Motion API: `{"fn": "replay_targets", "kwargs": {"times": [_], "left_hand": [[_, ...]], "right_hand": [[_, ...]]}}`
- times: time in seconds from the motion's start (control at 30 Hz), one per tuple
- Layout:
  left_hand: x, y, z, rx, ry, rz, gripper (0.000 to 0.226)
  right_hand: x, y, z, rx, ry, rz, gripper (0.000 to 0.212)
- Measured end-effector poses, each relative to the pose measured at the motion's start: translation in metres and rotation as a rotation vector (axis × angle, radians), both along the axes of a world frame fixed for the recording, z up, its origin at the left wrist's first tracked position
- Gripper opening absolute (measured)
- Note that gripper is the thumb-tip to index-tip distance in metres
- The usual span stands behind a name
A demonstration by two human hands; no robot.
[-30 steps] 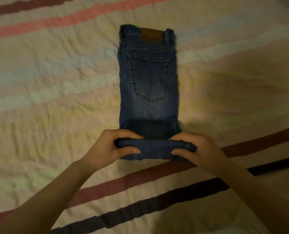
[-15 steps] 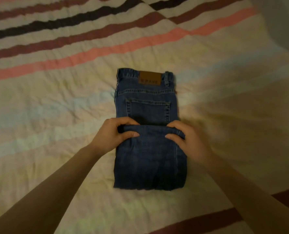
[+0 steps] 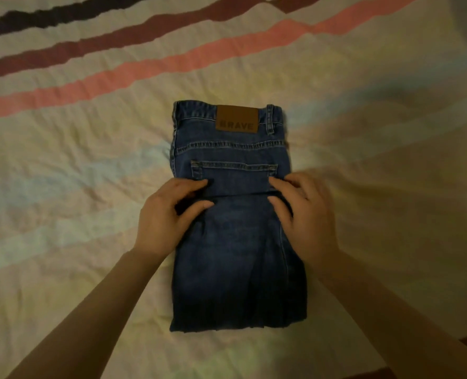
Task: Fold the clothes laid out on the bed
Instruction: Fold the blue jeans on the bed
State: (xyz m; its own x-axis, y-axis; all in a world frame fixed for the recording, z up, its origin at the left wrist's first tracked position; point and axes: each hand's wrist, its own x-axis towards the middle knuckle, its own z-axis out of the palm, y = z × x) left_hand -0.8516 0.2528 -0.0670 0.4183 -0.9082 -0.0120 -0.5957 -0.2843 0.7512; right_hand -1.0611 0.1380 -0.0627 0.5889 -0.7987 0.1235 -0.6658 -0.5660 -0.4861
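dim, warm yellowish light | soft shadows right of centre | slight overall blur | wide-angle bending at edges

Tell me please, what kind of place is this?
Probably a bedroom: the folded jeans lie on a bed covered by a wrinkled striped sheet, and both hands work on them. No other furniture is in view.

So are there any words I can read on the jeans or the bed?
"BRAVE": embossed on the brown leather patch at the waistband of the folded jeans.
No other words, numbers or signs show on the jeans or the striped bedsheet.
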Motion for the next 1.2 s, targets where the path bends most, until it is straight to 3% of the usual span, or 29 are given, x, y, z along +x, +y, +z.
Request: {"fn": "replay_targets", "kwargs": {"times": [0.1,0.17,0.3,0.5,0.7,0.83,0.9,1.03,1.13,1.2], "left_hand": [[-0.01,0.018,0.006,-0.112,-0.201,-0.238,0.045],[-0.021,0.031,0.003,-0.027,-0.261,-0.361,0.053],[-0.029,0.043,-0.012,0.244,-0.364,-0.34,0.065],[-0.033,0.041,-0.042,0.393,-0.475,-0.293,0.067],[-0.033,0.038,-0.035,0.434,-0.409,-0.298,0.07],[-0.041,0.075,-0.008,0.23,-0.223,-0.507,0.08],[-0.051,0.108,-0.008,0.183,-0.269,-0.586,0.087],[-0.067,0.135,-0.022,0.201,-0.357,-0.531,0.093],[-0.069,0.131,-0.028,0.159,-0.441,-0.507,0.091],[-0.067,0.131,-0.03,0.086,-0.488,-0.516,0.076]], "right_hand": [[-0.008,0.027,0.007,-0.06,0.038,0.148,0.04],[-0.013,0.045,0.003,0.012,0.139,0.215,0.048],[-0.019,0.055,-0.014,0.02,0.368,0.168,0.055],[-0.02,0.052,-0.048,-0.017,0.497,0.186,0.058],[-0.017,0.05,-0.041,0.05,0.469,0.199,0.061],[-0.042,0.067,-0.015,0.094,0.232,0.331,0.065],[-0.067,0.088,-0.013,0.098,0.141,0.444,0.069],[-0.09,0.117,-0.022,0.026,0.208,0.479,0.083],[-0.088,0.117,-0.026,-0.055,0.199,0.442,0.071],[-0.087,0.117,-0.027,-0.141,0.193,0.418,0.06]]}}
